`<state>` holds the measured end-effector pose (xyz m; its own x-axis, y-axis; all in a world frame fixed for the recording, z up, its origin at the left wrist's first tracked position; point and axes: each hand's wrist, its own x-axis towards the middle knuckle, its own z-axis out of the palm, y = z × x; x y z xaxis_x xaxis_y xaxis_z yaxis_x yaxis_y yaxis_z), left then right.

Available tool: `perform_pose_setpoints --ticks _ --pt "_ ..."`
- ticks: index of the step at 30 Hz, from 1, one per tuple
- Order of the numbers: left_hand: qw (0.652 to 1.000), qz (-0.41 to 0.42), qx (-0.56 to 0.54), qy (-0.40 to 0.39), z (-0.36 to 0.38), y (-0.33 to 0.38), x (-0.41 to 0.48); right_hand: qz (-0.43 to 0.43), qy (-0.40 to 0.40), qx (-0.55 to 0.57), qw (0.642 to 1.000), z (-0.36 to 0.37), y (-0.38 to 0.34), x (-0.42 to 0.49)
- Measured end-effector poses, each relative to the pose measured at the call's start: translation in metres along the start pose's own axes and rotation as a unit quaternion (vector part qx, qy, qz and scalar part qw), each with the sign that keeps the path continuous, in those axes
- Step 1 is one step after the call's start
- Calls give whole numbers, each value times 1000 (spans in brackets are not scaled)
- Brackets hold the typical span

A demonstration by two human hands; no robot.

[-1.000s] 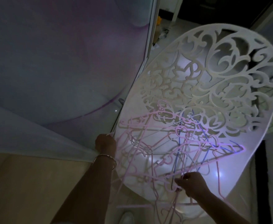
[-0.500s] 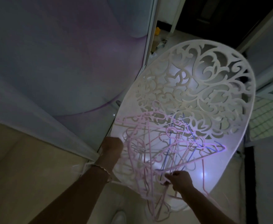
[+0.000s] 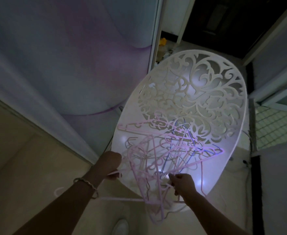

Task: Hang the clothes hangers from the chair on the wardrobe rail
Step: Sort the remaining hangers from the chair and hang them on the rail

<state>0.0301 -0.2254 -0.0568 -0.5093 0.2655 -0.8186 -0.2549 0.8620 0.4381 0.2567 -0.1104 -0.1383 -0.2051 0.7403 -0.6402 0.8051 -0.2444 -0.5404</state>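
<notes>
Left hand (image 3: 111,164) fingers curled round pink hangers (image 3: 156,160), right hand (image 3: 183,184) pinching them, over white chair (image 3: 224,167)

Only one camera covers this, worn on the person's head and tipped steeply down and a little forward. It sits close above both forearms, which come in from the bottom edge, with the left hand (image 3: 111,164) and right hand (image 3: 182,183) low in the middle. Just beyond the fingers (image 3: 175,178) the white chair (image 3: 224,167) and its tangle of hangers (image 3: 156,150) fill the centre. Nearer than the fingers lies a strip of floor (image 3: 88,217). The wide lens bends the straight edges at the sides.
</notes>
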Motion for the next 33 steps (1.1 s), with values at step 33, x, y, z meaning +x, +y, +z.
perform_pose_setpoints --ticks 33 --pt "977 115 153 -98 -10 2 -44 81 -151 -23 985 -49 -24 -62"
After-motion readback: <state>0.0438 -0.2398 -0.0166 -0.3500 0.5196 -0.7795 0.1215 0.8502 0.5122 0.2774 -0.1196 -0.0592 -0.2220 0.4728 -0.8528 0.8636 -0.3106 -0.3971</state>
